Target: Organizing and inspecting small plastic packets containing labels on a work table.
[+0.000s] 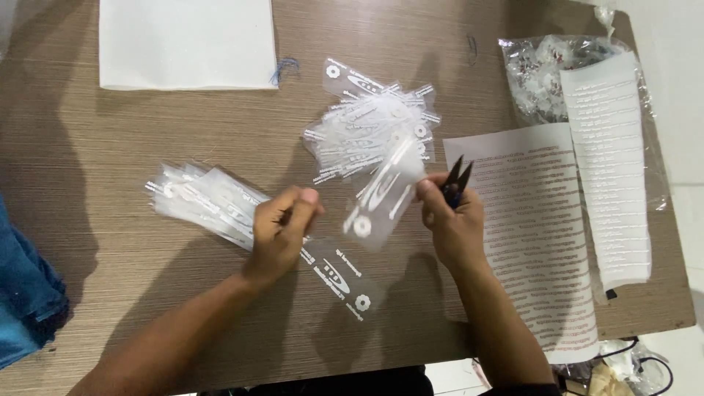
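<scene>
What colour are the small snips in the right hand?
Black snips, seen in the head view.
</scene>
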